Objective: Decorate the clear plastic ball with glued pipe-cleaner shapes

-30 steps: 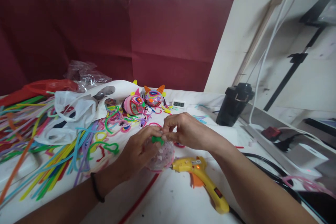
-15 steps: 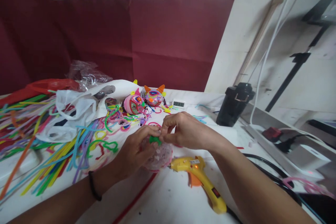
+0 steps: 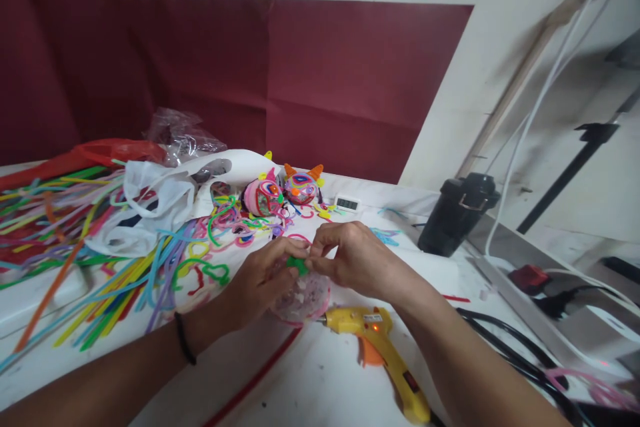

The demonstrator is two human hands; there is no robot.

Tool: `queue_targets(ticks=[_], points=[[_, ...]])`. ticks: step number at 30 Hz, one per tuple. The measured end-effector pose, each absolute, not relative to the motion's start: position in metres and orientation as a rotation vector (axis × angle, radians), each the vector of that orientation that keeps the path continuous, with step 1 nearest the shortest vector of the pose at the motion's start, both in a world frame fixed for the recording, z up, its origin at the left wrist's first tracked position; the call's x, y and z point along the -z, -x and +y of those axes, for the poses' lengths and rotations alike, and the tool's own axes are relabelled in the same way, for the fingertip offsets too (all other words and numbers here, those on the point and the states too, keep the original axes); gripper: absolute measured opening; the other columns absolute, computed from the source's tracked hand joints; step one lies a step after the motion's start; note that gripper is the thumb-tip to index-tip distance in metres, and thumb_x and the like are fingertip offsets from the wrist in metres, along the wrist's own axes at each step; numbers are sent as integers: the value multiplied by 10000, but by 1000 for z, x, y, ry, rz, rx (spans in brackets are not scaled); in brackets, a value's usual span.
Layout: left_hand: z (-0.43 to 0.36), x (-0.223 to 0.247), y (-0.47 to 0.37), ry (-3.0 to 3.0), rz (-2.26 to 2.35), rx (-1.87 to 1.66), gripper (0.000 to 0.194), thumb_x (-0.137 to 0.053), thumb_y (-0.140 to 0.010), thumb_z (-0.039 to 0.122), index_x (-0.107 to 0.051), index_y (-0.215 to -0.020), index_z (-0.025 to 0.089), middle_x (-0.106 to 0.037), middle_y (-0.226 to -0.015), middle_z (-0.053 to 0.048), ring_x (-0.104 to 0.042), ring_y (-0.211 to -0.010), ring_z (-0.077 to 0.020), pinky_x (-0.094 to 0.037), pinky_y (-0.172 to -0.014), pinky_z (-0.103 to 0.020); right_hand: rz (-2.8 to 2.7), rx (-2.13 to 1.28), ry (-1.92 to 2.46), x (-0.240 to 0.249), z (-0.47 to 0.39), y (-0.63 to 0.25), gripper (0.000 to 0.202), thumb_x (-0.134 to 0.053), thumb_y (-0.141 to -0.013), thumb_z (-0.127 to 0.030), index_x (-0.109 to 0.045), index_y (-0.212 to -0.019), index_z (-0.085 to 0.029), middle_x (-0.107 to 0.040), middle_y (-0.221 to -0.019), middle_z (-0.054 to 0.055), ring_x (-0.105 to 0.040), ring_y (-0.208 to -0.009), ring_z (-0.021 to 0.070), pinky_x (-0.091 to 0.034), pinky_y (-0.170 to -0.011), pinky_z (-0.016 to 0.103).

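Note:
My left hand (image 3: 265,277) is closed, with thumb and fingers pinching a small bright green piece (image 3: 298,265), perhaps bent pipe cleaner. My right hand (image 3: 347,255) is pinched at the far edge of that piece, and its fingertips hide what lies between them. Directly under both hands is a clear round plastic thing (image 3: 299,303) with a pink rim, partly covered by my fingers. A yellow hot glue gun (image 3: 387,347) lies to its right, its nozzle at the rim and an orange light glowing. A red pipe cleaner (image 3: 255,377) runs toward me.
Many coloured pipe cleaners (image 3: 117,300) and a white face mask (image 3: 150,203) lie at left. Two decorated animal-face balls (image 3: 303,187) stand at the back beside a small digital clock (image 3: 347,204). A black bottle (image 3: 456,217) and black cables (image 3: 510,340) are at right.
The whole view has shifted a little, so the scene sits farther right. Both hands stay at the green piece, with only slight movement of the fingers.

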State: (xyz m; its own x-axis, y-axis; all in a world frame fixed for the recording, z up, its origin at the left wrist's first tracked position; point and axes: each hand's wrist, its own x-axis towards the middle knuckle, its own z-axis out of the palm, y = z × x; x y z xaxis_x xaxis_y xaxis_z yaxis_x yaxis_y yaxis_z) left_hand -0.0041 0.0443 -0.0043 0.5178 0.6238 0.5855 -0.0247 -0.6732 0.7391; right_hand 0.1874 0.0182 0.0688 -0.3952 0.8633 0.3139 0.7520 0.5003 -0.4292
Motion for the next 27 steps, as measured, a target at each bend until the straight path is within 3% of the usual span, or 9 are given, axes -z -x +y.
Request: queue_targets(ticks=[7,17,27], points=[[43,6,6,-2004,463,-1164,155,-558,-924,263,-619,-1061,225,-643,-1155,-62,-575,-1133,-233,-425,-977,-371,-2264,-375,1311,-70,20,-187,71,-716,-747,-123,-690,-700,-170,-681,-715,-16,-530,-512,77,-345,-549,219],[40,6,8,-2061,456,-1143,160,-546,-930,224,-601,-1081,232,-616,-1181,-52,-557,-1146,-214,-417,-975,-335,-2309,-375,1285,-75,19,-188,158,-653,-755,-51,-669,-644,-163,-648,-661,-14,-574,-639,118,-373,-621,232],[34,1,7,-2155,541,-1137,175,-523,-944,270,-596,-1095,220,-632,-1139,-61,-572,-1120,-237,-428,-958,-349,-2303,-392,1275,-75,19,-188,143,-674,-744,-53,-678,-651,-161,-630,-641,-23,-559,-628,114,-373,-619,228]])
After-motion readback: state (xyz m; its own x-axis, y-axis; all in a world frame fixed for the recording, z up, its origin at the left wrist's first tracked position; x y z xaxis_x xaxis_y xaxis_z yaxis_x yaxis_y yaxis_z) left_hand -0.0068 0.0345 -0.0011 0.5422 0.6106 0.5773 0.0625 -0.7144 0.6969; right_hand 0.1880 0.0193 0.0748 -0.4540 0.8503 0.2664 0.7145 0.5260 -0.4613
